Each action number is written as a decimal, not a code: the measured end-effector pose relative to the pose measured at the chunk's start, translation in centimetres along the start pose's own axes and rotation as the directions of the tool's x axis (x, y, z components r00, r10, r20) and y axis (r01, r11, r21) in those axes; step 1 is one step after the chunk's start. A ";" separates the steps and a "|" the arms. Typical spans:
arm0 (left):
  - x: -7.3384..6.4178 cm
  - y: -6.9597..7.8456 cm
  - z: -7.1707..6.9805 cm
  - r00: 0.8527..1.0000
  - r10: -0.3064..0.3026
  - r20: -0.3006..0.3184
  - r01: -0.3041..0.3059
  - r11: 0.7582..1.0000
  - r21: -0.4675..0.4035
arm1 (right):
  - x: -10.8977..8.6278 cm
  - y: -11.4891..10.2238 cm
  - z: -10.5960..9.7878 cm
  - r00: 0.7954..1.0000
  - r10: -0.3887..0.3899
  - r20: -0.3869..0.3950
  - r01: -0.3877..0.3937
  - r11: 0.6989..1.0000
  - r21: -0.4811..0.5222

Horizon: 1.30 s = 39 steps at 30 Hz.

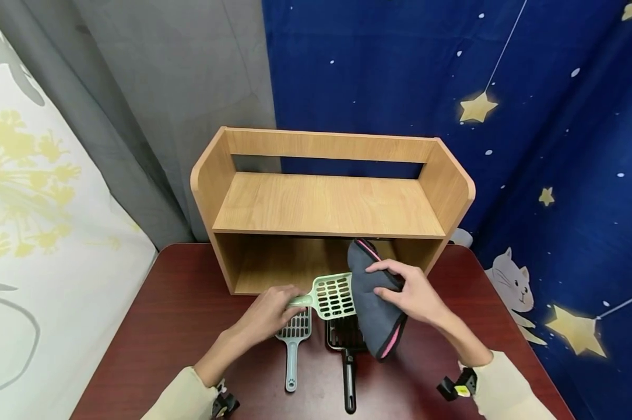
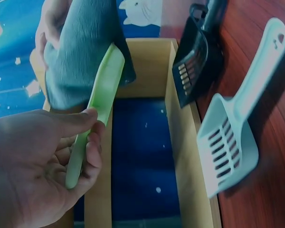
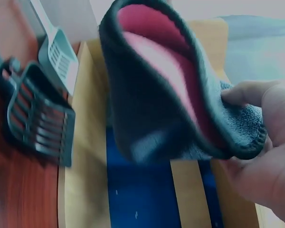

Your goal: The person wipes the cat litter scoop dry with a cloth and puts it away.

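My left hand (image 1: 276,309) grips the handle of a light green slotted litter scoop (image 1: 334,295), held above the table. In the left wrist view the scoop (image 2: 107,80) is seen edge-on, its far end against the cloth. A folded grey cloth (image 1: 375,303) with dark edging and a pink inner side is pinched between the thumb and fingers of my right hand (image 1: 413,291). The right wrist view shows the cloth (image 3: 152,99) bent over with its pink side facing up. Below lie a blue-grey scoop (image 1: 293,335) and a black scoop (image 1: 349,373).
A two-tier wooden shelf (image 1: 329,204) stands at the back of the dark red table (image 1: 190,326). Both lying scoops have their slotted heads toward the shelf's front. Behind hang a grey curtain (image 1: 190,70) and a blue star-patterned curtain (image 1: 389,64).
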State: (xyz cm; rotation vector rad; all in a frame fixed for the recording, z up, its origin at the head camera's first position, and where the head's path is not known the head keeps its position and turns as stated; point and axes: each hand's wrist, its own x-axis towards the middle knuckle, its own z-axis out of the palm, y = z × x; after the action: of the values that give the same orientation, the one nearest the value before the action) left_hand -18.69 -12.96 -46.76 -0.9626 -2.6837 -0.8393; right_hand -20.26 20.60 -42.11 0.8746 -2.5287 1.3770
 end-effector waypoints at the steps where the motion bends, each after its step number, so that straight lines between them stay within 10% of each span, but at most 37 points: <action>1: -0.2 -0.2 -0.2 1.000 0.008 0.002 -0.008 1.000 0.000 | -0.2 0.3 -0.5 1.000 -0.003 0.006 0.003 1.000 -0.002; 13: -1.1 -1.4 -1.9 0.996 0.058 0.063 -0.056 0.998 -0.036 | -0.3 3.5 -3.9 0.990 -0.084 0.114 0.092 0.994 -0.061; 32: 1.2 0.6 -0.9 0.948 0.219 0.230 -0.162 0.957 -0.242 | 5.2 3.9 1.4 0.878 -0.211 0.429 0.128 0.969 0.212; 39: 0.6 0.1 -1.3 0.957 0.189 0.218 -0.153 0.973 -0.174 | 4.7 4.0 0.9 0.881 -0.181 0.436 0.100 0.974 0.202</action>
State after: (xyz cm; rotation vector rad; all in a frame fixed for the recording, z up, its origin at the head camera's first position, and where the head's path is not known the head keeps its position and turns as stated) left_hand -19.17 -13.32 -45.41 -1.3896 -2.7011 -0.9642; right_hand -26.14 19.56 -43.78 1.5465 -2.6102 1.5079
